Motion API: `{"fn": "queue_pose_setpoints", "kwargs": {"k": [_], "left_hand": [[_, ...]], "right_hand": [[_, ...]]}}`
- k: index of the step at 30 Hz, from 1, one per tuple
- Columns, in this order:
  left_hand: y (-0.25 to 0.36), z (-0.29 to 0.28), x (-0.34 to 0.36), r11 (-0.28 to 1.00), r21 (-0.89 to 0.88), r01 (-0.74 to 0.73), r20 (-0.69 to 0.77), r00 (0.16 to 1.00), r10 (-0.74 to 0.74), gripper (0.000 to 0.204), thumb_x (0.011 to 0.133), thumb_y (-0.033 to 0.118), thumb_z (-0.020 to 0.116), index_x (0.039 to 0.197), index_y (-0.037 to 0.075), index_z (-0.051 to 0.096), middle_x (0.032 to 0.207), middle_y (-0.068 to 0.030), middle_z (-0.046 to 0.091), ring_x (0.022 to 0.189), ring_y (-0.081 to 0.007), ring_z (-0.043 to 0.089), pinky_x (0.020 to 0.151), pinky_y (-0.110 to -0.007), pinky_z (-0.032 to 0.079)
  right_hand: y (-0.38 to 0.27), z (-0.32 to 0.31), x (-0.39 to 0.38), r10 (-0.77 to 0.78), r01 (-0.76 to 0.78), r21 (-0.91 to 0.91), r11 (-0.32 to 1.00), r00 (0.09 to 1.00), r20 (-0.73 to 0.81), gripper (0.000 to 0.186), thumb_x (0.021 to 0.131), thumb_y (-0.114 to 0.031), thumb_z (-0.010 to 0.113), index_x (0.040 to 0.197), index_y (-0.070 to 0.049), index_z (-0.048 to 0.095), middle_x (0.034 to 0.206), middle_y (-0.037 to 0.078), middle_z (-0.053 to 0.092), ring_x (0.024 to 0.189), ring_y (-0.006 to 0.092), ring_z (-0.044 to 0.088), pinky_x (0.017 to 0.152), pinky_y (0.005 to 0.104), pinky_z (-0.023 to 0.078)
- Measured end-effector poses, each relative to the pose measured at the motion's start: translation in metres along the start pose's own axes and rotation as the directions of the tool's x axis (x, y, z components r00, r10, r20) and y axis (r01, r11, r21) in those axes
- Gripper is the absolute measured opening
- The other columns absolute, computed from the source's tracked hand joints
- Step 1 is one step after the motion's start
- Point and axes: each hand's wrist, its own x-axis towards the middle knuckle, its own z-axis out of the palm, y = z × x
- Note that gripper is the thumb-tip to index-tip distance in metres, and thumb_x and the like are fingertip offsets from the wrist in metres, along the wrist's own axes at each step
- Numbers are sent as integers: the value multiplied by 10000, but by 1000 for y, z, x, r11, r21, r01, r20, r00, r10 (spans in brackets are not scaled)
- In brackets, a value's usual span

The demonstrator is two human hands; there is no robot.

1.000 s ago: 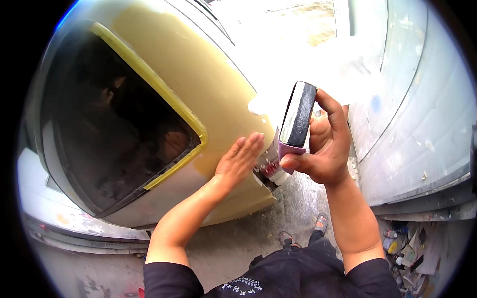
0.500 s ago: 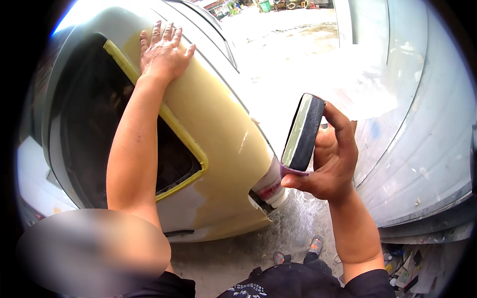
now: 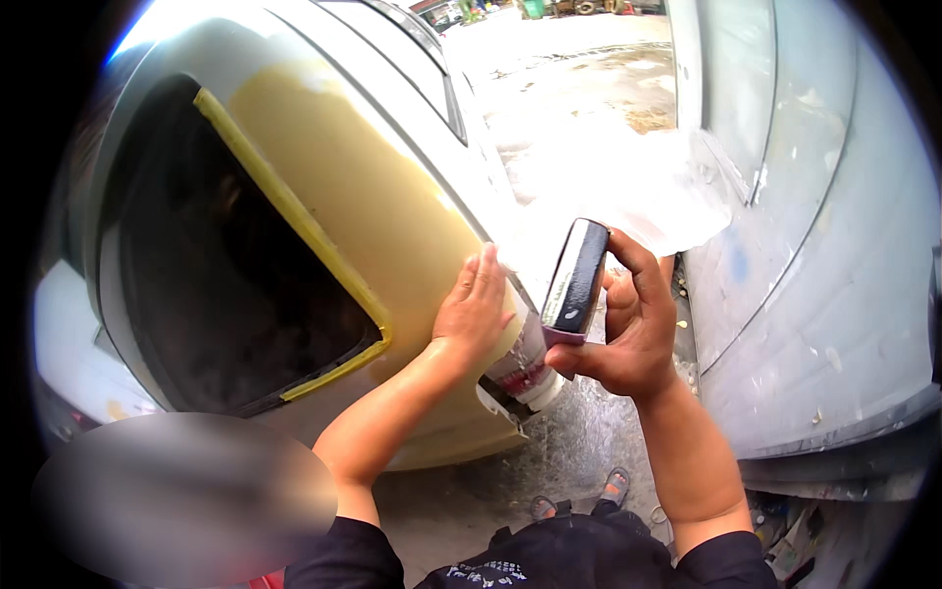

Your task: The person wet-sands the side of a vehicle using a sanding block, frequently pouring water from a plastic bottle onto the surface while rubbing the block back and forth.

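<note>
My left hand (image 3: 473,306) lies flat on the car's rear corner panel (image 3: 348,187), near its right edge, fingers stretched out and close together. The panel is covered with yellowish filler or primer that fades into grey-white paint. My right hand (image 3: 640,339) grips a sanding block (image 3: 577,280) in the air, right of the car. The block is black with a pale layer on one side, and purple sandpaper (image 3: 564,337) wraps its lower end. Yellow masking tape (image 3: 289,211) edges the dark rear window (image 3: 216,275).
Below my left hand, a white bucket (image 3: 540,388) stands by the panel's broken-edged opening. A pale metal wall (image 3: 785,245) rises on the right, with clutter at its foot. Clear plastic sheeting (image 3: 677,187) hangs beyond the block. The concrete floor (image 3: 589,432) looks wet.
My left hand has moved from the panel's upper part down and right to its right edge. The right hand, still gripping the block, has shifted slightly left and down.
</note>
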Motion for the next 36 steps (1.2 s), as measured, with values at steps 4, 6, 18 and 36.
{"fn": "queue_pose_setpoints", "kwargs": {"k": [4,6,18,36], "left_hand": [[34,2,-28,969,-191,-154,-53,988,147,702,1040,459,356,1532,-41,334,1616,-168,325,1538,-299,207,1258,-464,120],[44,-1,-51,978,-56,-200,-80,978,195,667,1041,392,338,1541,-48,305,1635,-167,290,1542,-284,205,1266,-450,104],[-27,-43,-110,479,-867,-134,-228,963,-142,673,774,213,814,1369,44,547,1426,-176,558,1295,-345,569,1118,-441,444],[-269,-99,-114,-212,-885,-415,-42,524,-851,432,876,192,804,1197,-7,593,1104,-70,656,1038,-157,630,905,-310,515]], "right_hand": [[9,-3,-6,27,-27,139,990,1000,-2,1047,663,-109,960,1472,47,313,1389,193,471,1223,296,612,981,399,562],[10,-3,-8,49,-49,131,990,999,4,1038,663,-118,961,1467,45,325,1380,176,459,1220,298,612,991,401,558],[-27,9,31,-38,201,-382,902,919,393,968,598,-274,985,1403,-34,504,1353,208,519,1251,328,489,1058,439,414],[-7,113,105,-71,208,-630,749,969,235,822,722,-291,899,1404,-21,528,1319,207,478,1169,349,552,977,430,505]]}}
